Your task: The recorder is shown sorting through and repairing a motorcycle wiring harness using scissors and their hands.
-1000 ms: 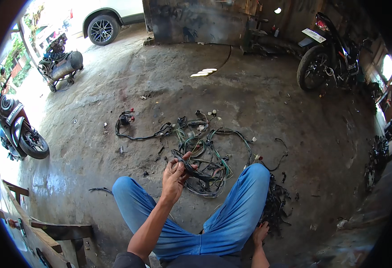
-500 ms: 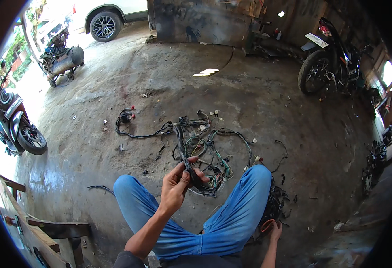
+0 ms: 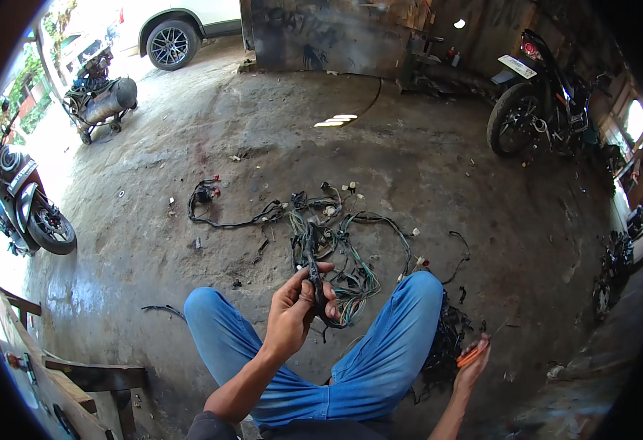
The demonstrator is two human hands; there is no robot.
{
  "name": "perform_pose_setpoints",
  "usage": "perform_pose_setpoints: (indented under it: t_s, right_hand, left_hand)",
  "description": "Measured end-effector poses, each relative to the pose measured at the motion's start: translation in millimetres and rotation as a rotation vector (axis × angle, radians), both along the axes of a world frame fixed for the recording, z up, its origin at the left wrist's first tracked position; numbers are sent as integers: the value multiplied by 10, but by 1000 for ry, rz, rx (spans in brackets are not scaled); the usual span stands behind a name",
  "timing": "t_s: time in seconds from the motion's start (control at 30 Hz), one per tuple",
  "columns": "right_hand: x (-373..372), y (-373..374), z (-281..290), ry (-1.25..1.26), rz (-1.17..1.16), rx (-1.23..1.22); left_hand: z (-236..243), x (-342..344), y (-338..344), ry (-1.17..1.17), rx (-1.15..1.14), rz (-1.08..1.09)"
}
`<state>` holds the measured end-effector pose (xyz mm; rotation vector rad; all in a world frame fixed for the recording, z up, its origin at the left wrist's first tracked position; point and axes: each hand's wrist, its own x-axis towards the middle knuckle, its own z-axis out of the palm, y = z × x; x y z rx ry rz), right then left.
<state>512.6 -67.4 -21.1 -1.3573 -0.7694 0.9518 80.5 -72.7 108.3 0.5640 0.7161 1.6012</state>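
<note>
I grip a black taped wire bundle [image 3: 309,248] in my left hand [image 3: 292,304], fingers wrapped round it above my bent knees. It belongs to a tangled harness [image 3: 362,286] of coloured wires and connectors on the concrete floor. My right hand [image 3: 473,370] is closed on an orange-handled tool [image 3: 469,356], held outside my right knee beside a pile of black scraps [image 3: 446,337]. The tool's tip is too small to make out.
A scooter [image 3: 46,220] and an air compressor [image 3: 105,106] stand at left, a motorbike [image 3: 519,117] at back right. A white car [image 3: 218,15] is at the back, wooden framing [image 3: 97,375] at lower left, motor parts [image 3: 611,271] along the right.
My right hand has taken hold of the orange tool near the pile and moved up and to the right with it. The bundle in my left hand has turned more upright.
</note>
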Motion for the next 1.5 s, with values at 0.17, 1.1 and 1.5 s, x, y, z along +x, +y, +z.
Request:
perform_pose_setpoints:
  t_s: [0.17,1.1,1.5]
  right_hand:
    - [-657,114,725,635,574,-34]
    - [-2341,-125,1236,450,1282,-423]
    - [-2419,-181,1125,-244,1084,-56]
  left_hand:
    - [-42,122,74,83,-9,38]
    - [-270,185,-16,273,-59,78]
    - [-409,192,-6,292,-191,52]
